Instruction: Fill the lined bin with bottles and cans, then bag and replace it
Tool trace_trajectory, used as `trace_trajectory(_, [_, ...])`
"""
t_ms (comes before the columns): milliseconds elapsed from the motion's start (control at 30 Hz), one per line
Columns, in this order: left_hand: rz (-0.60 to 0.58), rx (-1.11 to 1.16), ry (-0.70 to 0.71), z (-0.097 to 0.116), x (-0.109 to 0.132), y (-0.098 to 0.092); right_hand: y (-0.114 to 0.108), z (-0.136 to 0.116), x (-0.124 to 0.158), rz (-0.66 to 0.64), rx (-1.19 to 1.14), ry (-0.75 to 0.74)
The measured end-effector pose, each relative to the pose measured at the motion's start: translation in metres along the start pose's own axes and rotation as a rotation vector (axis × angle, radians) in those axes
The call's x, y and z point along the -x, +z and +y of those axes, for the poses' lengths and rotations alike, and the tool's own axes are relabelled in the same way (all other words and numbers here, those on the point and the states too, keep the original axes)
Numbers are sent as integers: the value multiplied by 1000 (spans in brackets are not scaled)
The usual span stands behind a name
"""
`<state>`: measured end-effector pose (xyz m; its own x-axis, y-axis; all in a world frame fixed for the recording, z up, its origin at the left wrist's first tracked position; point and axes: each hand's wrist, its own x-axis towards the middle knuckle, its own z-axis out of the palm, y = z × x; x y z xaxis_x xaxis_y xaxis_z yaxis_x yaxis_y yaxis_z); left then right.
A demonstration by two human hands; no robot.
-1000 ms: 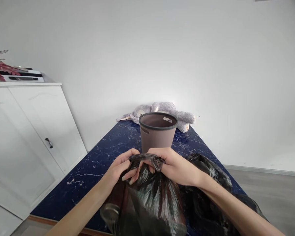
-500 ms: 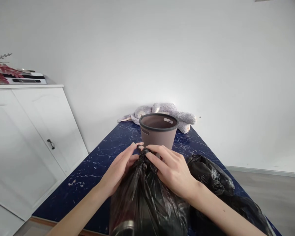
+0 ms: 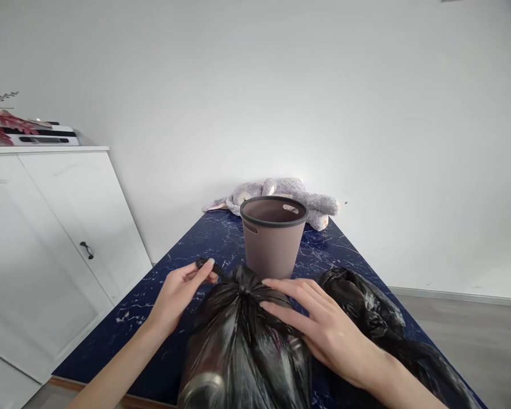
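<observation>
A full black plastic bag [image 3: 247,352] stands at the near edge, its top gathered into a knot, with a can-like round shape showing through at its lower left. My left hand [image 3: 183,287] pinches a twisted end of the bag, pulled out to the left of the knot. On the knot's right side lies my right hand [image 3: 319,318], its fingers apart and touching the bag. Just behind the bag is a brown bin [image 3: 273,247] with a dark rim and cut-out handles.
Another black plastic bag [image 3: 366,307] lies on the blue marbled table [image 3: 153,307] at right. A grey plush toy [image 3: 321,203] rests behind the bin by the wall. A white cabinet [image 3: 55,227] stands at left.
My left hand has moved left from the knot, drawing out a bag end. My right hand has shifted right and down, its fingers off the knot. The knot now shows.
</observation>
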<state>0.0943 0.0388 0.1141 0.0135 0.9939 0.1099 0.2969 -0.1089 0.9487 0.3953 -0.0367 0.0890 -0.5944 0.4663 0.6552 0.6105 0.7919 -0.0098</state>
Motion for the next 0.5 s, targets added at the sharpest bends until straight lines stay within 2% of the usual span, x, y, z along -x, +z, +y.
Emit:
trace_trajectory(133, [48,-84,-51,-21,12,-22,-3,-1,32,-86,56,60])
trace_trajectory(200, [29,-130,-71,-23,16,-27,-3,-2,37,-120,50,95])
trace_trajectory(300, [-28,-195,-65,-15,19,-30,0,-9,36,-77,17,181])
trace_trajectory(367, [-24,-277,39,-8,26,-28,4,-18,36,-6,10,261])
trace_trajectory(500, [72,-555,467,3,59,-12,16,-47,48,88,3,415])
